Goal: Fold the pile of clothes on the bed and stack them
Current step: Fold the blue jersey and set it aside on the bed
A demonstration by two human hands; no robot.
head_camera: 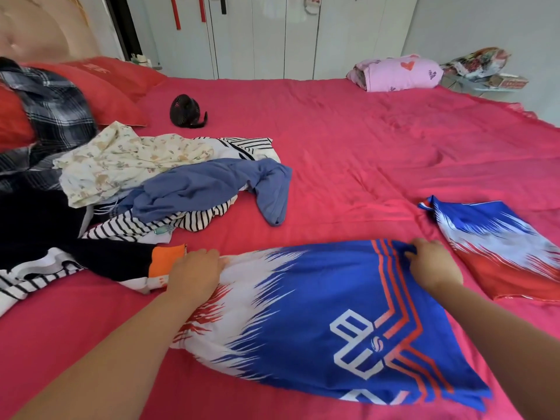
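A blue, white and red sports jersey [318, 313] lies spread on the red bedsheet [348, 147] in front of me. My left hand [194, 274] grips its white left end, fingers curled into the cloth. My right hand [433, 265] pinches its far blue edge by the orange stripes. A matching blue, white and red garment [500, 250] lies flat to the right. The unfolded pile sits at the left: a floral cream garment [121, 159], a blue garment [212, 189], black-and-white striped clothes [145, 225] and a black garment with an orange cuff [100, 256].
A small black fan [186, 112] lies on the sheet behind the pile. Red pillows [112, 86] and a plaid blanket [54, 107] fill the far left. A folded pink quilt [397, 72] sits at the far right corner, before white wardrobe doors [272, 34].
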